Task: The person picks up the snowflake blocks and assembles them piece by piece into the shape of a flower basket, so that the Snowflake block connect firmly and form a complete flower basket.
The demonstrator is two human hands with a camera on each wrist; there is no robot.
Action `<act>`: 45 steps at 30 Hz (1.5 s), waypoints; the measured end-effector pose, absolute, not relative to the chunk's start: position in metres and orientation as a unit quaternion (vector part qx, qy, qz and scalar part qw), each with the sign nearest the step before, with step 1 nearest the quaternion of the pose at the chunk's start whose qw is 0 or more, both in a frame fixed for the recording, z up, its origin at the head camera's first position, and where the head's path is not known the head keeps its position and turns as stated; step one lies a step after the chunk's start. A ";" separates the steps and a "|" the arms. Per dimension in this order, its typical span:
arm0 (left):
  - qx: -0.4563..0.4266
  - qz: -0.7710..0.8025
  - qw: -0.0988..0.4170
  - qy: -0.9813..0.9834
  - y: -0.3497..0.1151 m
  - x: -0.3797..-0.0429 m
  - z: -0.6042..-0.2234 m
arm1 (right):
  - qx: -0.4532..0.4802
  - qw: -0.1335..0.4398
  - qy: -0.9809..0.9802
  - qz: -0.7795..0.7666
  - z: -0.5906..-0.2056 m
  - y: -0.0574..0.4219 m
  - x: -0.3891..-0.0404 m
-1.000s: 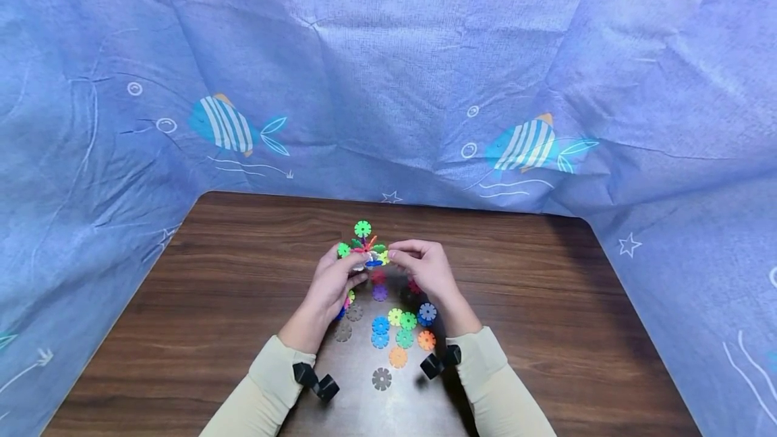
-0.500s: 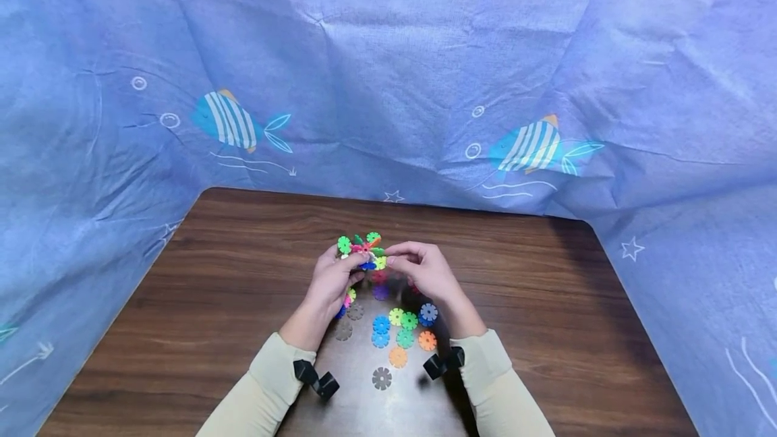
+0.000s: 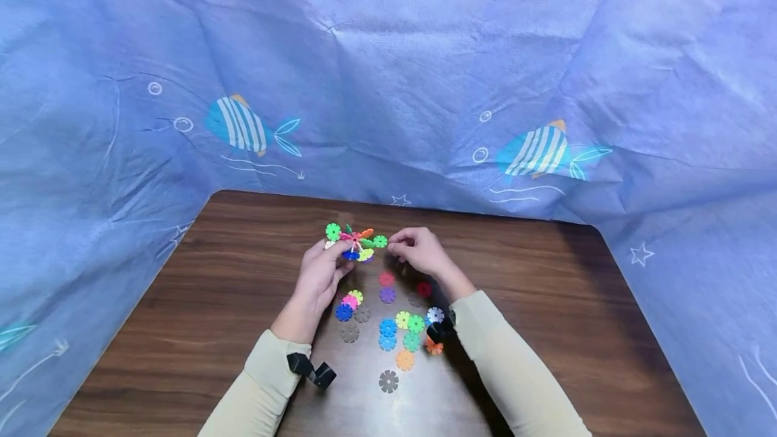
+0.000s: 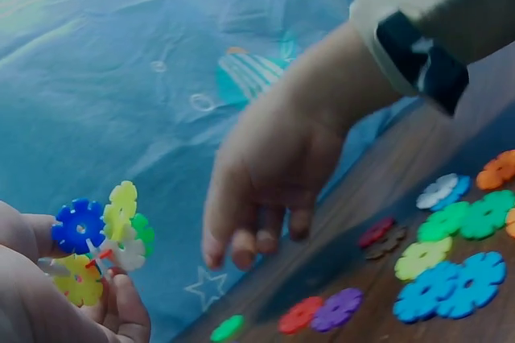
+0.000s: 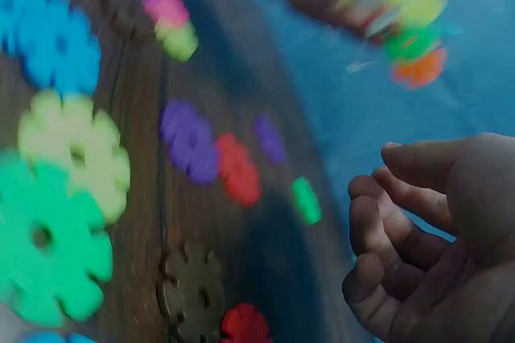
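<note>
My left hand grips a cluster of joined, notched plastic discs in blue, yellow, green, white, red and orange, raised above the table. The fingers hide part of it. To the right, my right hand is apart from the cluster; its fingers are loosely curled around nothing, as the right wrist view shows. Between the hands appears a green disc. In the right wrist view a small green disc and a purple disc are separate from the cluster, seemingly on the table.
Loose discs are spread over the brown wooden table: blue, green, orange, grey, red, purple and a pink disc. A blue fish-patterned cloth hangs behind the table.
My right hand has drawn away from the cluster, and my left hand has shifted slightly left with it. The green disc that stood on top has tipped down to the right, away from the cluster.
</note>
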State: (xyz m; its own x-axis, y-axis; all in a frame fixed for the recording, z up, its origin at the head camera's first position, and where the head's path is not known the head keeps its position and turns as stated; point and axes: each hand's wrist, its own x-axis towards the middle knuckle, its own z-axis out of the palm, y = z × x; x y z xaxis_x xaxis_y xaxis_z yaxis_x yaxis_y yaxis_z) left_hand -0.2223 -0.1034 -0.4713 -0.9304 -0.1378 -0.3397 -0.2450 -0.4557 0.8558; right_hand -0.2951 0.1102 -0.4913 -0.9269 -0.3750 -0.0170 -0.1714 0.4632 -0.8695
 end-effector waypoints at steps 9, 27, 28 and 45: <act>-0.172 0.836 0.046 0.519 -0.113 -0.223 -0.465 | -0.171 0.062 0.910 -0.372 -0.507 0.098 -0.328; -0.134 0.834 0.082 0.529 -0.106 -0.219 -0.468 | -0.151 0.077 0.930 -0.326 -0.508 0.087 -0.331; -0.133 0.830 0.081 0.536 -0.105 -0.219 -0.469 | -0.152 0.078 0.926 -0.336 -0.508 0.089 -0.330; -0.126 0.821 0.114 0.546 -0.089 -0.215 -0.476 | -0.125 0.023 0.783 -0.609 -0.486 0.137 -0.275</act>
State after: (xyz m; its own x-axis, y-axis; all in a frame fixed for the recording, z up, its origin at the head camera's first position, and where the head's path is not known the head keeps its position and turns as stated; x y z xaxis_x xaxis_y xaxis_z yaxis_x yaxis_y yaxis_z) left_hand -0.2152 -0.0890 -0.4758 -0.9420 0.0501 -0.3319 -0.3254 -0.3783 0.8666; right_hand -0.2747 0.1371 -0.4864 -0.9677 -0.2233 0.1168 -0.1683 0.2276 -0.9591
